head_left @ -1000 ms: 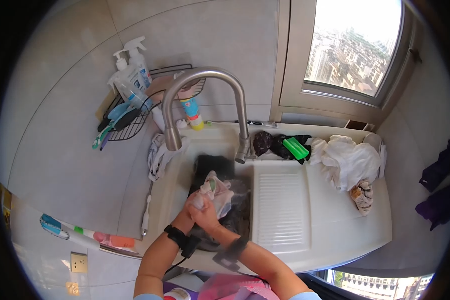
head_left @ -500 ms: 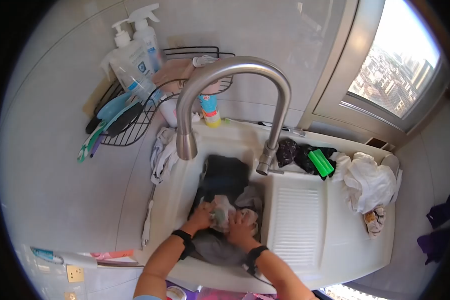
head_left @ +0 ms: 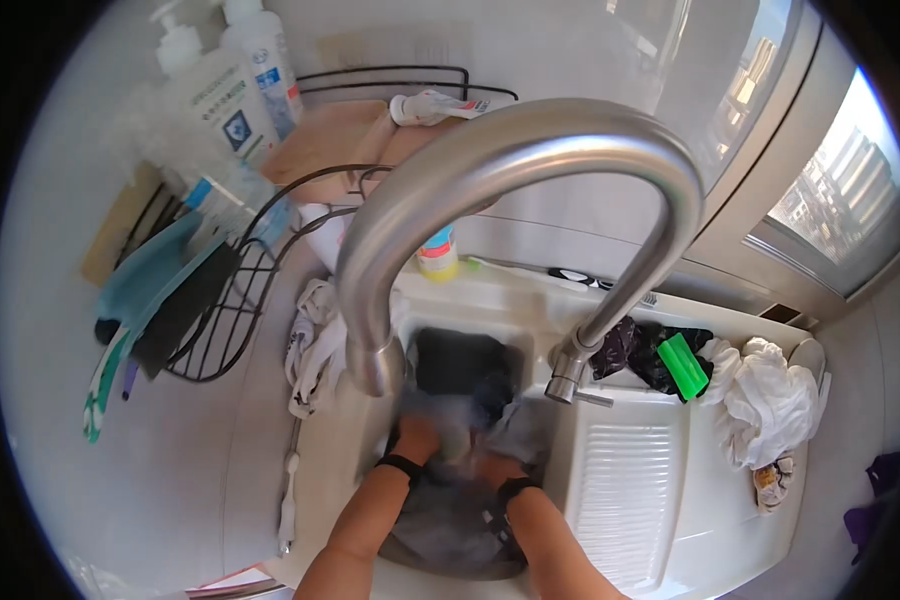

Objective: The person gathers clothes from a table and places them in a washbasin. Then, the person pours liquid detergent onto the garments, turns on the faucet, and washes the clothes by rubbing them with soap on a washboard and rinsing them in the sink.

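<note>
Both hands are down in the basin of the white laundry sink point(head_left: 345, 490), among wet clothes. My left hand point(head_left: 420, 440), closed, is at a small pale cloth point(head_left: 455, 440) blurred by motion. Close by on the other side of that cloth is my right hand point(head_left: 495, 470), its fingers smeared and partly hidden. A black garment point(head_left: 465, 365) lies at the basin's far end. Grey fabric point(head_left: 450, 525) spreads below my wrists, both of which wear black bands.
A steel faucet point(head_left: 530, 140) arches over the basin. On the right are a ribbed washboard point(head_left: 625, 500), a green brush-like block point(head_left: 682, 366) and white cloth point(head_left: 765, 400). A wire rack point(head_left: 230, 330) with bottles hangs left. White cloth point(head_left: 315, 345) drapes the left rim.
My view has moved closer to the faucet and sink. Both hands have pushed lower among the clothes, and the pale cloth, spread between them before, is now bunched and blurred.
</note>
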Action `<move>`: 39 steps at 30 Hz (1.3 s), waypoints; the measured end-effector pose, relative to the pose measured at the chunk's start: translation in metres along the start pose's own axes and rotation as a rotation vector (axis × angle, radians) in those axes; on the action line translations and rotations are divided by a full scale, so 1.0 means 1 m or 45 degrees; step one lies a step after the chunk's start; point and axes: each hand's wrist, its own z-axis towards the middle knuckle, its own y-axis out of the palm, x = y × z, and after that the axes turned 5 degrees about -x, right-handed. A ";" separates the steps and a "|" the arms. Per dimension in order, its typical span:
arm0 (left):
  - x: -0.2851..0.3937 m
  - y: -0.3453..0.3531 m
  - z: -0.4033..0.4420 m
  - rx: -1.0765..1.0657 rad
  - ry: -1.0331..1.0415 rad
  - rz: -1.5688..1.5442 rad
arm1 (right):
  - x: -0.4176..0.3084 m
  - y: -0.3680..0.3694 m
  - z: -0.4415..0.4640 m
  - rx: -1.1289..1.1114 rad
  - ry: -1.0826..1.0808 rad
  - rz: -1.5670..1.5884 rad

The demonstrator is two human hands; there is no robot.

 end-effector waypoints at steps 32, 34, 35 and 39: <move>0.079 -0.215 -0.213 -0.323 0.112 -2.233 | -0.098 -0.190 -0.156 0.498 -0.184 0.653; 0.074 -0.246 -0.220 -0.317 0.147 -2.152 | -0.090 -0.186 -0.154 0.537 -0.299 0.549; 0.079 -0.255 -0.223 -0.230 0.204 -1.939 | -0.094 -0.188 -0.158 0.613 -0.463 0.481; 0.108 -0.268 -0.221 -0.001 0.363 -1.194 | -0.155 -0.213 -0.192 0.255 -0.778 0.702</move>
